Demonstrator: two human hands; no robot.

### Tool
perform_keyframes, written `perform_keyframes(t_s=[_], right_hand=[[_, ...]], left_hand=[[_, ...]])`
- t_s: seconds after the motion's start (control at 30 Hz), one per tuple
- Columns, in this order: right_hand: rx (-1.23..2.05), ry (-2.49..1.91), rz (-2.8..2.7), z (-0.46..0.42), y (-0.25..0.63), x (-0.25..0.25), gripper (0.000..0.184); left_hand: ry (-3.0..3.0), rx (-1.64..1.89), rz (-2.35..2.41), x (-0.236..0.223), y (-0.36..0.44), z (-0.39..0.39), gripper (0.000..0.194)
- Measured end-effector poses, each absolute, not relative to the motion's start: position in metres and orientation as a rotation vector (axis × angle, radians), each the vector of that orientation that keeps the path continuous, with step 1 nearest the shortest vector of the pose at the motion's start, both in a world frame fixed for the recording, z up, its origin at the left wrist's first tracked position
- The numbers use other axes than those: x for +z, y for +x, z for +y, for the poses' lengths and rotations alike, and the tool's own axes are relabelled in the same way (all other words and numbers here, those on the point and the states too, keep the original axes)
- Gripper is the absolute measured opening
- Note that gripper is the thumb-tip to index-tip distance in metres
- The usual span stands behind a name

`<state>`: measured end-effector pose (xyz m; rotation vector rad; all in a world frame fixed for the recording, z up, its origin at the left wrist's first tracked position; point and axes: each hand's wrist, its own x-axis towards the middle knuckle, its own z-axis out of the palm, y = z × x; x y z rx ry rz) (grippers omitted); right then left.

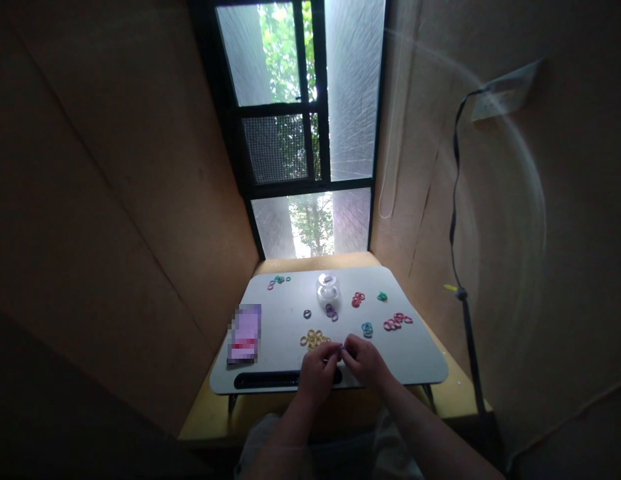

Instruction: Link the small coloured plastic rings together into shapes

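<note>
My left hand point(320, 370) and my right hand point(363, 359) meet above the front of the white lap table point(285, 310). Their fingertips pinch a small bluish-purple ring point(341, 347), mostly hidden by the fingers; it looks like a hair tie. Just beyond my left hand lies a pile of yellow rings point(313, 338), partly covered by it. Teal rings point(367, 329) lie past my right hand. Farther off are purple rings point(331, 312), a dark ring point(307, 313), red rings point(358, 299), pinkish-red rings point(397, 322) and green rings point(382, 296).
A clear round container point(328, 289) stands near the table's far side. Mixed green and pink rings point(279, 281) lie at the far left. A blurred purple-pink flat item point(245, 333) rests at the left edge. The dark slot point(265, 380) runs along the front. A cable point(455, 200) hangs at right.
</note>
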<state>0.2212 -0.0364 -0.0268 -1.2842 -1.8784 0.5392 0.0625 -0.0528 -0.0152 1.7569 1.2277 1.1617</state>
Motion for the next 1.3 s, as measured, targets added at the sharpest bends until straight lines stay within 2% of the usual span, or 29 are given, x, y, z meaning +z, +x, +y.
perform_keyframes(t_s=[0.27, 0.93, 1.2, 1.3], right_hand=[[0.560, -1.278, -1.838, -0.034, 0.222, -0.029, 0.017], [0.506, -1.241, -1.882, -0.036, 0.221, -0.030, 0.023], [0.641, -1.151, -1.819, -0.040, 0.223, -0.024, 0.008], [0.698, -1.108, -1.813, -0.038, 0.224, -0.026, 0.013]], left_hand=[[1.688, 1.105, 1.092, -0.021, 0.061, -0.052, 0.031], [1.733, 1.091, 1.174, -0.015, 0.058, -0.048, 0.024], [1.638, 1.043, 1.225, -0.016, 0.061, -0.047, 0.023], [1.602, 1.037, 1.285, -0.017, 0.063, -0.046, 0.021]])
